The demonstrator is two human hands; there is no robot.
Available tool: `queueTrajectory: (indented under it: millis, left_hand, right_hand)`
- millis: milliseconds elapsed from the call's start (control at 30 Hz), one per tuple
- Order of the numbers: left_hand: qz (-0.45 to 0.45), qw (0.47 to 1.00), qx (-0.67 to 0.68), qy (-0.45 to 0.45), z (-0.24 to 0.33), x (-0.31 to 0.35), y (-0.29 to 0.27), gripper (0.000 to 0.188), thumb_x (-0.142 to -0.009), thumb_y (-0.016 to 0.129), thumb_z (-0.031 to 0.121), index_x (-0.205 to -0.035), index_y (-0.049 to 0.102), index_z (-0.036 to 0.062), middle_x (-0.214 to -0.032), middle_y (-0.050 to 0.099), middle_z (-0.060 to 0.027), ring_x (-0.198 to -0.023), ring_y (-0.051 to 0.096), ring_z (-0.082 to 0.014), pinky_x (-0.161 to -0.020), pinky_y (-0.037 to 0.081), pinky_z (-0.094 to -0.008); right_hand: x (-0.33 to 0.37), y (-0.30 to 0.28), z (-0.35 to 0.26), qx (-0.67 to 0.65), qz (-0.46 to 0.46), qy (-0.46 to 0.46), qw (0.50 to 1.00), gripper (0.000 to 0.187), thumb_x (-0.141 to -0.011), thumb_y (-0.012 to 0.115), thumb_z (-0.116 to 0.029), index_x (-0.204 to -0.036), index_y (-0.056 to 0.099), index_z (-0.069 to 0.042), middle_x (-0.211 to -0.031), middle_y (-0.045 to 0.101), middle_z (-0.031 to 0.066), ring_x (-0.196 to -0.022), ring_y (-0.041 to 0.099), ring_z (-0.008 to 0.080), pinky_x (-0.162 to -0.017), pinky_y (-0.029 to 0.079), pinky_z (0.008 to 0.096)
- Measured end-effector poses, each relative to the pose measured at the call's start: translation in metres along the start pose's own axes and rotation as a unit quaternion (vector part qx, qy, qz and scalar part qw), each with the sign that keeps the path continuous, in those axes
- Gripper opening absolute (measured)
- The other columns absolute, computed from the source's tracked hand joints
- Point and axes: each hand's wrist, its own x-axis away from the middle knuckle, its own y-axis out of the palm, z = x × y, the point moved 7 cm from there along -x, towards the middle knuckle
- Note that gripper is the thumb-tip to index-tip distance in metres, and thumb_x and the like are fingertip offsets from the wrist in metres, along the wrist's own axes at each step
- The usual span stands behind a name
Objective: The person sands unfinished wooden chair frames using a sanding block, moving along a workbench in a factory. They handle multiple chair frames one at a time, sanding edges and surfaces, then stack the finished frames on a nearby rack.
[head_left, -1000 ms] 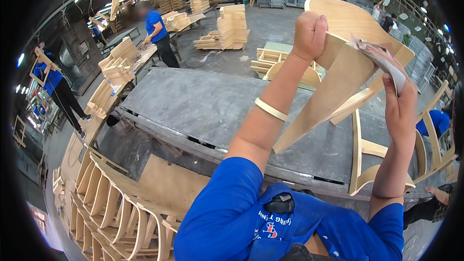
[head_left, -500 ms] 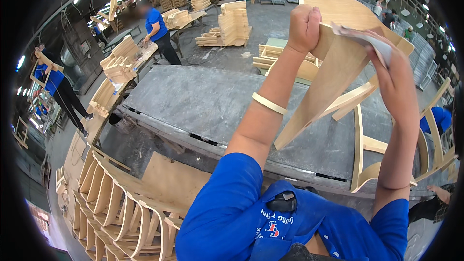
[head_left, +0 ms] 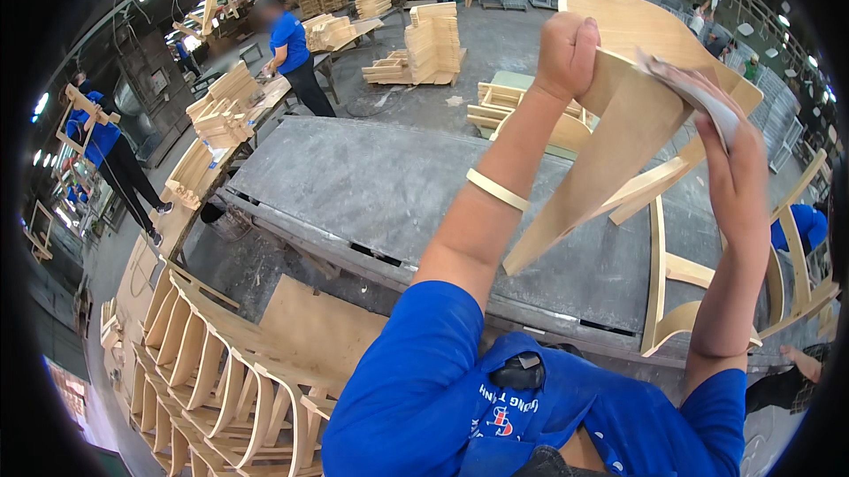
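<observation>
A pale wooden chair frame (head_left: 597, 167) stands tilted on the grey worktable, its broad curved panel (head_left: 641, 22) at the top. My left hand (head_left: 569, 57) is closed around the frame's upper edge, beside that panel. Pressed by my right hand (head_left: 738, 159) against the same upper edge is a bent sheet of sandpaper (head_left: 699, 92), greyish white on its outer side. The right fingers lie along the sheet, and their tips are partly hidden behind it. Slanting wooden legs (head_left: 650, 187) show beneath my right wrist.
The long grey worktable (head_left: 354, 176) spans the middle. More chair frames stand at the right (head_left: 659, 274) and stacked frames (head_left: 221, 380) at the lower left. Beyond are wooden parts (head_left: 433, 48), a person at a bench (head_left: 287, 44) and another carrying a frame (head_left: 99, 137).
My right hand and the sandpaper have shifted slightly right and down along the frame's edge. My left hand keeps its grip; the whole view has shifted a little.
</observation>
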Motion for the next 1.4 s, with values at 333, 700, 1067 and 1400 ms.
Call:
queueTrajectory:
  millis: [333,700,1067,1400]
  left_hand:
    - [-0.003,0.999,-0.039,-0.016,-0.022,-0.001,-0.018,0.034,-0.085,0.044,0.013,-0.055,0.049,0.0007,-0.053,0.049,-0.017,-0.052,0.048,-0.0332,-0.052,0.035,-0.0419]
    - [-0.026,0.97,-0.021,-0.243,-0.098,0.0,-0.127,0.028,-0.087,0.048,0.022,-0.066,0.058,0.0051,-0.064,0.053,0.0013,-0.059,0.046,-0.0081,-0.056,0.037,-0.026]
    - [0.012,0.972,-0.066,-0.224,-0.044,0.002,-0.178,0.03,-0.091,0.046,0.018,-0.063,0.053,0.0085,-0.061,0.049,0.0026,-0.056,0.045,-0.0086,-0.055,0.036,-0.0269]
    - [-0.009,0.957,-0.271,-0.1,0.031,-0.002,-0.127,0.038,-0.09,0.046,0.02,-0.059,0.045,-0.0006,-0.054,0.045,-0.0112,-0.052,0.041,-0.0214,-0.054,0.033,-0.0352]
  right_hand:
    - [-0.011,0.02,-0.009,0.041,-0.002,-0.02,0.999,0.026,-0.089,0.052,-0.014,-0.109,0.062,-0.001,-0.115,0.06,0.0184,-0.108,0.053,0.0372,-0.094,0.041,0.0415]
    - [0.151,0.036,0.047,-0.135,-0.212,0.245,0.936,0.032,-0.092,0.049,-0.012,-0.118,0.054,0.006,-0.117,0.059,0.0202,-0.104,0.057,0.0269,-0.09,0.041,0.0345]
    - [0.194,0.09,0.044,-0.295,-0.243,0.313,0.87,0.035,-0.095,0.047,-0.023,-0.111,0.057,0.006,-0.117,0.056,0.0277,-0.116,0.05,0.0384,-0.095,0.038,0.0386]
    - [0.109,0.13,0.017,-0.508,0.127,0.162,0.836,0.051,-0.099,0.038,-0.032,-0.135,0.037,0.004,-0.14,0.039,0.0187,-0.132,0.034,0.0271,-0.108,0.026,0.0364]
